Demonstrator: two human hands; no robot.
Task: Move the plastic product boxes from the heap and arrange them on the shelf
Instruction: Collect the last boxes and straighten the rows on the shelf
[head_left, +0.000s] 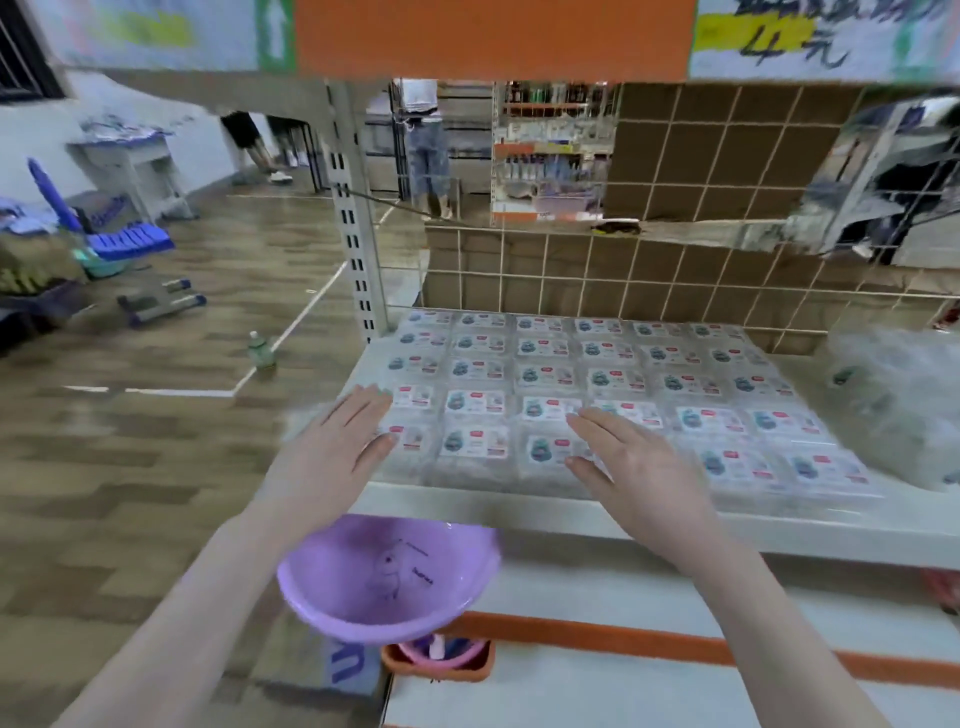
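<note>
Clear plastic product boxes (582, 379) with white, teal and red labels lie in neat rows across the white shelf (545, 506). A heap of the same clear boxes (904, 405) sits at the shelf's right end. My left hand (337, 447) is flat with straight fingers at the left front corner of the rows, fingertips by the leftmost boxes. My right hand (628, 462) is flat too, fingers straight, over the front rows near the middle. Neither hand holds a box. The picture is blurred by motion.
A purple plastic basin (384, 577) juts out below the shelf edge, above a small orange tub (436, 662). A slotted metal upright (358, 244) stands at the shelf's left rear. Wire grid backing (675, 234) closes the back. A green bottle (261, 353) stands on the wooden floor.
</note>
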